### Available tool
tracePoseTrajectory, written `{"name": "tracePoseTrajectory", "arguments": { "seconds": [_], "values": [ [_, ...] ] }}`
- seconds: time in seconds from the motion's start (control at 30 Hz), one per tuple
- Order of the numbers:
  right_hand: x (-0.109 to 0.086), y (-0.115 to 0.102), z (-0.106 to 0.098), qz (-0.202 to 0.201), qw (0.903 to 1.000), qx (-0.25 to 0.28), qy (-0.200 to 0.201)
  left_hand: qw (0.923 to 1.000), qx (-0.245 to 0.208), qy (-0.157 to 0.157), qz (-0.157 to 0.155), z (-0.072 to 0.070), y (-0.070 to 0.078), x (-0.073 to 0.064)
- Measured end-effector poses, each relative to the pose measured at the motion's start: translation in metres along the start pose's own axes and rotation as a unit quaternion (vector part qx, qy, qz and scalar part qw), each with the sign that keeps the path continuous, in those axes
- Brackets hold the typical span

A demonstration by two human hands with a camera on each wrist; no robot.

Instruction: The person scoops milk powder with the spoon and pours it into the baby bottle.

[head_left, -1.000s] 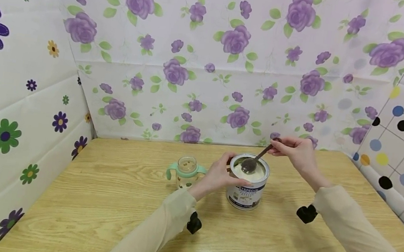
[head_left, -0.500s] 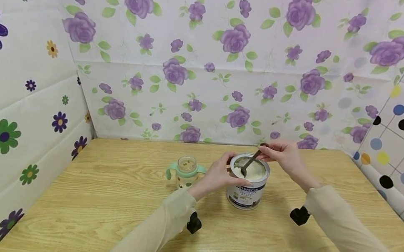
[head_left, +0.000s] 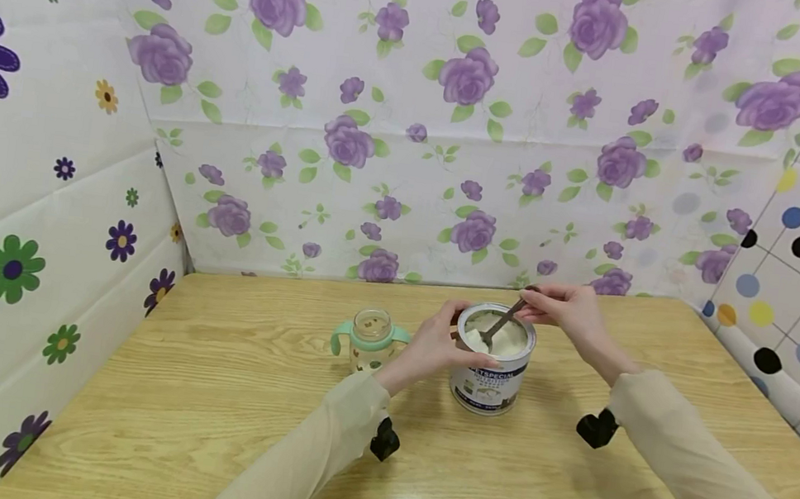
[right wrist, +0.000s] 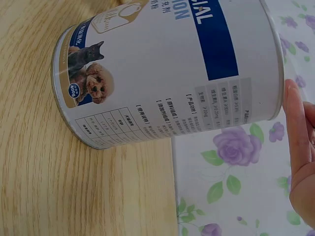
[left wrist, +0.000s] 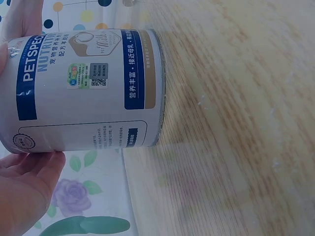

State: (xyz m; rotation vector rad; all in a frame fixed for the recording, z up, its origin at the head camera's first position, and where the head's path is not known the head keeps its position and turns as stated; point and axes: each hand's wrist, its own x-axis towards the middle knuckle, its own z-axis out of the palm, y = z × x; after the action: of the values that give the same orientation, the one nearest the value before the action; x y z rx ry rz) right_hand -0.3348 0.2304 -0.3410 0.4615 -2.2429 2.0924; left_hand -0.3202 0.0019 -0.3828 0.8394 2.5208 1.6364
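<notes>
A white and blue can of pet milk powder [head_left: 486,387] stands upright on the table, its top uncovered and pale powder [head_left: 511,343] inside. Around the can's near-left side my left hand [head_left: 427,353] grips it, thumb across the front near the rim. My right hand [head_left: 566,313] pinches the upper handle of a dark brown spoon [head_left: 506,322] over the can. The spoon slants down to the left, its bowl in the powder and mostly hidden. In the right wrist view, fingers [right wrist: 297,128] appear at the can's rim. The left wrist view shows the can's printed label [left wrist: 88,83].
Left of the can, partly behind my left wrist, stands a clear lidless sippy bottle with green handles [head_left: 371,331]. The wooden table [head_left: 203,392] meets a flowered cloth wall [head_left: 288,186] behind. Patterned cloths also hang at both sides.
The right hand has moved left and slightly down. The spoon's bowl, face visible above the powder a second ago, is now dipped into it. The left hand and can have stayed put.
</notes>
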Motion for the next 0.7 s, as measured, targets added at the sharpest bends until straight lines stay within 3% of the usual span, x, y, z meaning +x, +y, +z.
{"name": "tracePoseTrajectory", "arguments": {
  "seconds": [0.2,0.4,0.7],
  "values": [
    [0.0,0.002,-0.012,0.01,0.9976,0.059,0.035,0.9999,-0.008,-0.003,-0.009,0.0,0.0,-0.001],
    [-0.001,0.001,-0.016,-0.012,0.9973,0.066,0.028,1.0,0.001,-0.002,-0.009,-0.001,0.001,-0.001],
    [-0.005,-0.002,-0.019,0.006,0.9914,0.128,0.024,0.9999,0.003,-0.004,-0.012,-0.001,0.001,-0.001]
  ]
}}
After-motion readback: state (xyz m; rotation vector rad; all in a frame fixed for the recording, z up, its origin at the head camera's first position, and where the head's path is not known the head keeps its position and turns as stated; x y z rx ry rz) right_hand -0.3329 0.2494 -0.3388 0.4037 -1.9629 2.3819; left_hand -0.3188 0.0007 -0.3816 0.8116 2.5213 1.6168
